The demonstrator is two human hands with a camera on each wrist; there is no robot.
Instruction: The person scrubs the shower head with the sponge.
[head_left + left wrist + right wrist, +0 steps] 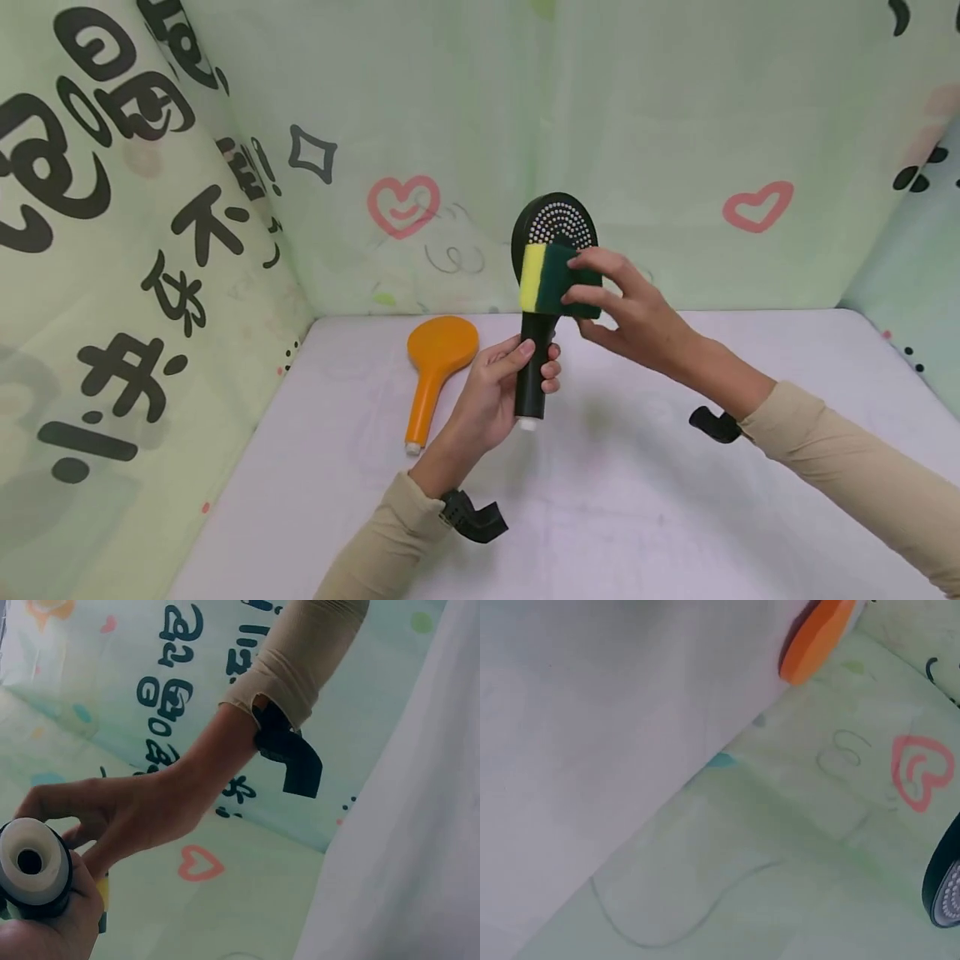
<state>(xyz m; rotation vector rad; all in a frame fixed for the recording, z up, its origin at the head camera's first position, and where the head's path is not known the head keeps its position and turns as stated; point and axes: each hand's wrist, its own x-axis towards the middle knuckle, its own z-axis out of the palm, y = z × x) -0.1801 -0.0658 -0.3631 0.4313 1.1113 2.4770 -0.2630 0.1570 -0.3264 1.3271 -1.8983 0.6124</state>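
A black shower head (pixel 530 367) stands upright above the table, its nozzle face toward me. My left hand (pixel 491 392) grips its handle with the thumb across the front. In the left wrist view the handle's white hollow end (pixel 34 859) faces the camera. My right hand (pixel 637 312) pinches a yellow and green sponge (pixel 555 279) between thumb and fingers. The sponge overlaps the lower part of the nozzle face and the neck. Only the edge of the shower head (pixel 946 889) enters the right wrist view, where the right hand is out of sight.
An orange shower head (pixel 442 346) lies on the white table (pixel 637 517), left of the black one and near my left hand. Behind the table hangs a pale green printed curtain (pixel 637 125), with another lettered side (pixel 225 333) along the left.
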